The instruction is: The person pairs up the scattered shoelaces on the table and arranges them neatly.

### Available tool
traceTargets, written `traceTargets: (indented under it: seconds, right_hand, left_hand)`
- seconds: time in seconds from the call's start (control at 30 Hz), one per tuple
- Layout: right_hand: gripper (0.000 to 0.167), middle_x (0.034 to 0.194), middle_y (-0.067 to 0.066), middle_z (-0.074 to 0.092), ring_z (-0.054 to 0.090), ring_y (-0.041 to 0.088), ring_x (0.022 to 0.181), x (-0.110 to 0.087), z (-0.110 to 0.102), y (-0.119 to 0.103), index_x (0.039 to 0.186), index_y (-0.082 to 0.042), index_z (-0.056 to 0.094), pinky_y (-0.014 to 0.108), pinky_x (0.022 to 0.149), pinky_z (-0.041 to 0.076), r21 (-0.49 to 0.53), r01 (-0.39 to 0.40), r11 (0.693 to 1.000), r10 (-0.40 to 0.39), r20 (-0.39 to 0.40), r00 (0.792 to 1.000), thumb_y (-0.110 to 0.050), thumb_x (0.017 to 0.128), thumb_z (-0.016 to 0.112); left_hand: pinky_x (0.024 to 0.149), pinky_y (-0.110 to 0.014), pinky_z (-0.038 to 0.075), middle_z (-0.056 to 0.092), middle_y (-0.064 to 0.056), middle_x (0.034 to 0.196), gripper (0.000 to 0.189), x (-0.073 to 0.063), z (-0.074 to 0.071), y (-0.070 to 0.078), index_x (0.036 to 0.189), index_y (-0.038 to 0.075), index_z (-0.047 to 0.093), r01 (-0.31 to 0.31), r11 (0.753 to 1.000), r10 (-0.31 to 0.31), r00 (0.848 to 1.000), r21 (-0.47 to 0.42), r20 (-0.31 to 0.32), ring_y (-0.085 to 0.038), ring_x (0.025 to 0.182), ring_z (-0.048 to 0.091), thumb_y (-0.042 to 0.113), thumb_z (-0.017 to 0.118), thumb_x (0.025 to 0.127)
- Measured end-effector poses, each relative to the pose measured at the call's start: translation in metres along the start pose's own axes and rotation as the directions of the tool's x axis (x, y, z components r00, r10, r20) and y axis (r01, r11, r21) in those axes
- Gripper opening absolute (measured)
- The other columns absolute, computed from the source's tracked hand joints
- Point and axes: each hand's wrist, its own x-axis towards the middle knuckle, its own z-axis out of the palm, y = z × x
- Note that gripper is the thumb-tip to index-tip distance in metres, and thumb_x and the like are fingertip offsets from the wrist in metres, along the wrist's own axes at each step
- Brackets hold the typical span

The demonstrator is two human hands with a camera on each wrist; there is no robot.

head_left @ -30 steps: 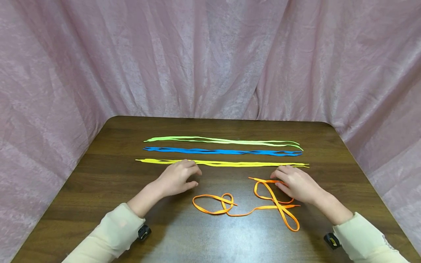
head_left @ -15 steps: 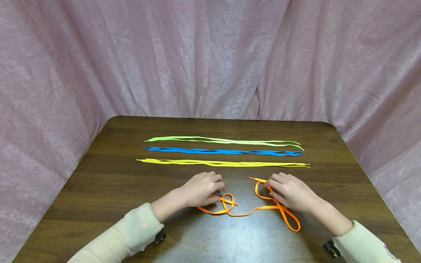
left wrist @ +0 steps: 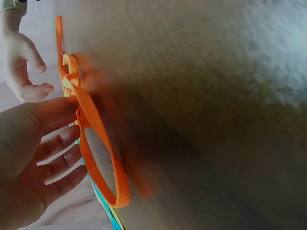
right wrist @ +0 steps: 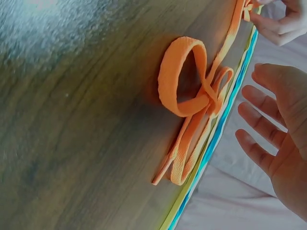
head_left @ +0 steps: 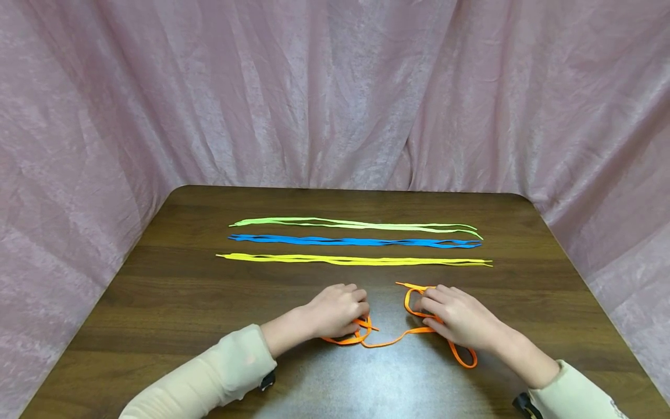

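Observation:
An orange shoelace lies in loose loops across the table in front of me. At its left loop, my left hand pinches the lace between thumb and fingertips; the left wrist view shows the thumb against it, with a loop hanging below. Over the right loops hovers my right hand, partly hiding them in the head view. In the right wrist view, the right hand's fingers are spread and relaxed beside the lace, holding nothing. One tip of the lace points left near that hand.
Beyond the orange lace, yellow, blue and light green laces lie stretched in parallel rows. The brown wooden table ends at a pink curtain behind.
My left hand has moved right and nearer from over the yellow lace and now pinches the orange shoelace. My right hand has shifted slightly left and nearer over the right loops.

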Motion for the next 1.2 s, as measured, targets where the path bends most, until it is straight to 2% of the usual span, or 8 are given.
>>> traceTargets:
  seconds: [0.1,0.23,0.4,0.6,0.8,1.03,1.2]
  right_hand:
    - [0.029,0.084,-0.011,0.052,0.047,0.008,0.073,0.001,0.0,-0.001,0.092,-0.019,0.062,0.024,0.062,0.04,0.004,0.003,1.0,-0.003,-0.008,1.0,-0.012,0.067,0.074]
    - [0.027,0.084,-0.01,0.052,0.048,0.01,0.075,0.001,0.001,-0.003,0.091,-0.018,0.061,0.026,0.069,0.042,0.008,0.016,1.0,-0.016,-0.007,1.0,-0.011,0.067,0.073]
    - [0.026,0.086,-0.01,0.053,0.051,0.01,0.078,0.001,0.004,-0.008,0.091,-0.018,0.061,0.029,0.074,0.044,0.038,0.023,0.999,-0.024,0.024,0.999,-0.011,0.068,0.073]
    - [0.028,0.087,-0.01,0.055,0.051,0.007,0.077,0.002,0.011,-0.015,0.093,-0.019,0.063,0.026,0.071,0.043,0.057,0.031,0.998,-0.033,0.03,0.999,-0.015,0.068,0.076]
    - [0.027,0.084,-0.011,0.052,0.047,0.006,0.075,0.004,0.014,-0.019,0.092,-0.019,0.064,0.024,0.067,0.041,0.055,0.027,0.998,-0.029,0.047,0.998,-0.016,0.068,0.075]
    - [0.028,0.087,-0.012,0.053,0.048,0.007,0.078,0.006,0.019,-0.022,0.094,-0.021,0.062,0.025,0.069,0.041,0.04,0.032,0.999,-0.036,0.087,0.996,-0.019,0.069,0.075]
    - [0.023,0.084,-0.013,0.051,0.048,0.007,0.078,0.008,0.023,-0.024,0.09,-0.022,0.06,0.026,0.068,0.042,0.013,0.045,0.999,-0.046,0.099,0.994,-0.021,0.071,0.073]
  left_hand:
    - [0.059,-0.018,0.035,0.053,0.009,0.081,0.01,0.002,0.001,0.002,0.085,0.025,0.065,-0.001,1.0,0.001,1.0,0.008,0.018,-0.01,0.073,0.047,0.033,0.068,0.08]
    - [0.058,-0.018,0.033,0.053,0.009,0.08,0.009,0.004,0.002,0.003,0.083,0.025,0.065,-0.001,1.0,0.001,0.999,0.004,0.035,-0.01,0.072,0.046,0.032,0.068,0.081]
    - [0.058,-0.019,0.035,0.052,0.009,0.079,0.008,0.004,0.002,0.005,0.082,0.025,0.065,-0.007,1.0,0.006,0.999,0.027,0.035,-0.011,0.072,0.047,0.033,0.066,0.083]
    - [0.057,-0.019,0.033,0.051,0.01,0.075,0.009,0.002,-0.005,0.002,0.077,0.023,0.059,-0.003,1.0,0.002,0.999,-0.025,-0.036,-0.009,0.07,0.048,0.027,0.065,0.083]
    - [0.055,-0.018,0.034,0.05,0.011,0.07,0.014,-0.003,-0.022,-0.004,0.074,0.021,0.055,0.024,0.996,-0.033,0.994,-0.089,-0.106,-0.008,0.065,0.05,0.021,0.067,0.082]
    - [0.061,-0.02,0.042,0.054,0.011,0.073,0.007,-0.013,-0.037,-0.01,0.079,0.022,0.061,0.062,0.995,-0.073,0.986,-0.074,-0.151,-0.008,0.068,0.054,0.017,0.065,0.083]
    - [0.061,-0.022,0.041,0.054,0.011,0.073,0.006,-0.022,-0.044,-0.016,0.08,0.022,0.063,0.071,0.995,-0.083,0.978,-0.068,-0.193,-0.009,0.067,0.053,0.017,0.067,0.083]
